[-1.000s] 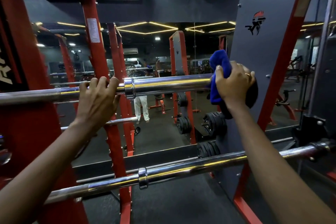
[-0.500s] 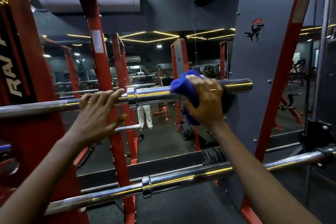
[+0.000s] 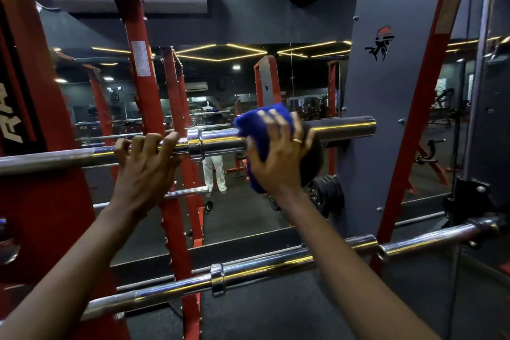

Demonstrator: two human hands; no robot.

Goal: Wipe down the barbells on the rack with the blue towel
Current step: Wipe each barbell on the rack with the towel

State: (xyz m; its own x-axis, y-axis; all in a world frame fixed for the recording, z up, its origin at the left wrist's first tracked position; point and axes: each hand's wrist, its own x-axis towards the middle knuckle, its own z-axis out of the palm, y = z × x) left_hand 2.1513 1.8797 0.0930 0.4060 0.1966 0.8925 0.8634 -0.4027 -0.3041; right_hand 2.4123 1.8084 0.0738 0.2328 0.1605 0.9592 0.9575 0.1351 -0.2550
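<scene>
Blue towel (image 3: 258, 132) slid left along upper barbell (image 3: 345, 126); right hand (image 3: 278, 159) grips it.

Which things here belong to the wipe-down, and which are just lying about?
Job: blue towel, gripped by right hand round upper barbell; left hand holding that bar; lower barbell; red rack upright.
Lying about: weight plates, grey logo panel, mirror.

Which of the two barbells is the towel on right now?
The upper barbell: the right hand wraps the blue towel round its thick sleeve while the left hand grips its shaft. The lower barbell has no hand or cloth on it.
</scene>
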